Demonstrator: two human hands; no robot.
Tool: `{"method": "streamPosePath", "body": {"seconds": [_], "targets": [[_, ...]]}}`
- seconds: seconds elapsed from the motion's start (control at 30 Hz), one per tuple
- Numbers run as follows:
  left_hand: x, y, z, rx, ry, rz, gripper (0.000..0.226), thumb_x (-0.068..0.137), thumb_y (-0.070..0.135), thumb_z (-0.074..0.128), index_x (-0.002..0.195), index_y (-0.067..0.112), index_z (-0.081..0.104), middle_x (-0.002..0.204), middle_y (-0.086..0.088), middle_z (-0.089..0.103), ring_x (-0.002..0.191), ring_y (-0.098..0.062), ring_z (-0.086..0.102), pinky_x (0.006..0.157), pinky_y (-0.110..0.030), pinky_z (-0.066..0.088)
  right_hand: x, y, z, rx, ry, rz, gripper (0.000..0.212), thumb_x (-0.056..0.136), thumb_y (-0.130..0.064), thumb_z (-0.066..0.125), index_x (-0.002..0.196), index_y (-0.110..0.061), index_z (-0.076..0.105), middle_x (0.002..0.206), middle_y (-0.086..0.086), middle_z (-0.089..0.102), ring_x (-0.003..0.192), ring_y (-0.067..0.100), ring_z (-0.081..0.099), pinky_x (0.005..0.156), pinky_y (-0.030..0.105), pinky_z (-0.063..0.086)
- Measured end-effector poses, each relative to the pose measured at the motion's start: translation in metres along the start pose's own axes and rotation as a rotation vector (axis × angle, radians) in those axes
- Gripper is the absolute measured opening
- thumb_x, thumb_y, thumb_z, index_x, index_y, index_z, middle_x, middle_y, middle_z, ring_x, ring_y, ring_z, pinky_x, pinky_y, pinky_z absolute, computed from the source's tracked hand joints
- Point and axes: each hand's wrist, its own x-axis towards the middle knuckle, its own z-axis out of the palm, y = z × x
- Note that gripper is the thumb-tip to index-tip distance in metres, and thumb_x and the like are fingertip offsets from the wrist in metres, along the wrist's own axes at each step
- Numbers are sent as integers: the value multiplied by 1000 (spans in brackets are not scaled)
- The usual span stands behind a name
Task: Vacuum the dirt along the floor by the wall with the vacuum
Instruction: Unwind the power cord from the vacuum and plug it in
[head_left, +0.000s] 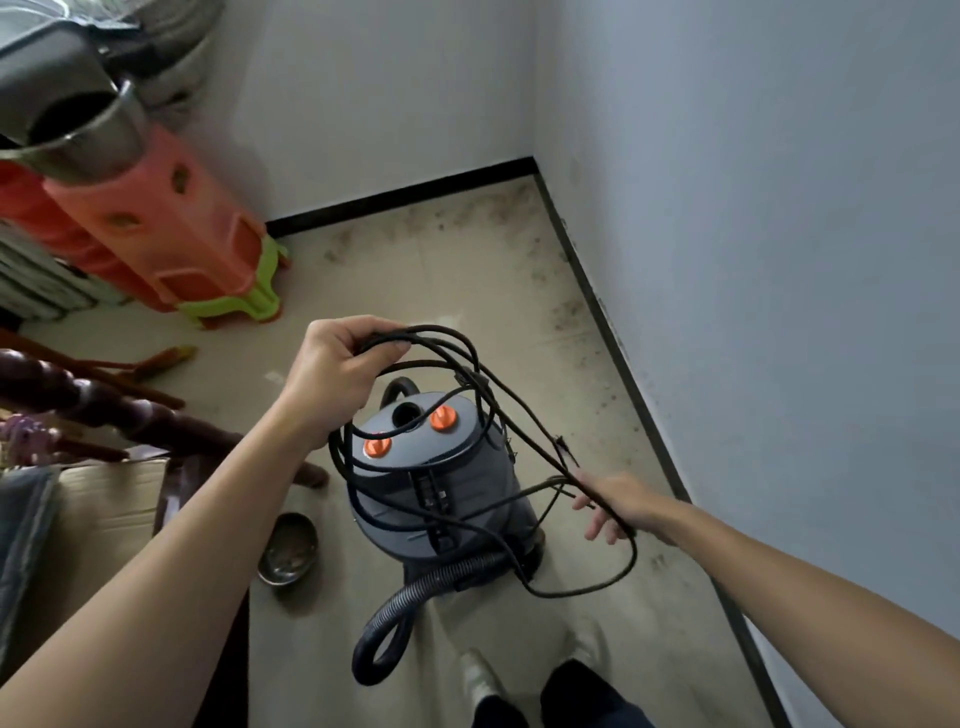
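A grey canister vacuum (441, 483) with two orange knobs stands on the beige floor in front of me. Its ribbed black hose (415, 597) curls on the floor toward my feet. My left hand (337, 364) grips several loops of the black power cord (457, 353) above the vacuum. My right hand (618, 504), lower and to the right, pinches a strand of the same cord. More cord drapes over the canister and down to the floor. Dark dirt (566, 312) speckles the floor along the right wall and in the far corner.
Stacked orange and green plastic stools (171, 234) with a metal pot (83, 130) on top stand at the left. Dark wooden furniture (104, 405), a cardboard box (109, 499) and a metal bowl (288, 551) sit left of the vacuum. White walls with black baseboard (623, 374) enclose the corner.
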Motion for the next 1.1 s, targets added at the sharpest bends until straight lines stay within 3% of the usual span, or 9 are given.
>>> {"method": "streamPosePath", "body": {"seconds": [0.2, 0.3, 0.37, 0.5, 0.7, 0.87, 0.93, 1.0, 1.1], "targets": [[-2, -28, -24, -15, 326, -141, 9, 89, 9, 67, 95, 9, 73, 44, 17, 55, 34, 1, 41, 40, -13, 33, -4, 19, 14, -200, 30, -176, 90, 69, -91, 28, 83, -16, 76, 79, 2, 76, 80, 16, 71, 91, 38, 51], [-3, -40, -34, -32, 444, -203, 9, 88, 12, 67, 95, 13, 74, 48, 15, 57, 37, 0, 44, 46, -16, 36, -13, 12, 0, -480, 105, -225, 82, 77, -88, 29, 91, -19, 71, 90, -2, 73, 87, 17, 66, 83, 34, 49], [-4, -43, -37, -45, 503, -223, 8, 88, 15, 68, 91, 18, 74, 54, 12, 58, 41, -1, 45, 50, -20, 38, -23, -2, -13, -600, 246, -283, 60, 92, -69, 36, 83, -17, 65, 83, 0, 69, 83, 22, 65, 77, 36, 48], [-6, -45, -36, 134, 482, -210, 14, 87, 25, 68, 73, 23, 68, 58, 8, 55, 46, -3, 43, 46, -18, 38, -57, -79, -37, -5, 578, -488, 52, 101, -44, 44, 58, -16, 50, 53, -2, 51, 51, 17, 50, 54, 30, 40], [-24, -53, -18, 474, 298, -221, 4, 87, 17, 67, 84, 16, 69, 73, -3, 63, 72, -23, 57, 67, -29, 40, -132, -209, -80, 932, 250, -556, 37, 105, -37, 37, 74, -17, 46, 45, -9, 25, 34, 6, 19, 32, 18, 16], [-33, -56, 12, 377, 169, -259, 5, 87, 15, 68, 92, 17, 67, 77, -1, 62, 82, -29, 61, 67, -30, 41, -173, -250, -81, 1216, -61, -596, 39, 107, -32, 32, 77, -14, 50, 44, -9, 24, 31, 5, 20, 31, 16, 11], [-35, -60, 23, 486, 32, -331, 25, 89, 16, 64, 114, 15, 62, 103, -9, 63, 102, -32, 59, 79, -35, 47, -180, -258, -75, 1261, -134, -596, 39, 107, -30, 31, 78, -12, 50, 43, -8, 24, 29, 5, 21, 30, 16, 12], [-35, -62, 33, 699, -113, -374, 59, 90, 20, 64, 143, 21, 40, 138, -12, 44, 127, -33, 42, 101, -41, 41, -185, -266, -65, 1288, -198, -590, 38, 107, -28, 31, 78, -11, 49, 43, -7, 25, 28, 5, 21, 28, 16, 13], [-36, -35, 64, 438, -324, -247, 61, 94, 27, 61, 149, 28, 35, 153, -2, 33, 142, -23, 29, 111, -36, 30, -186, -277, -53, 1348, -290, -575, 41, 107, -28, 31, 74, -10, 49, 41, -6, 25, 26, 6, 22, 26, 18, 14]]}}
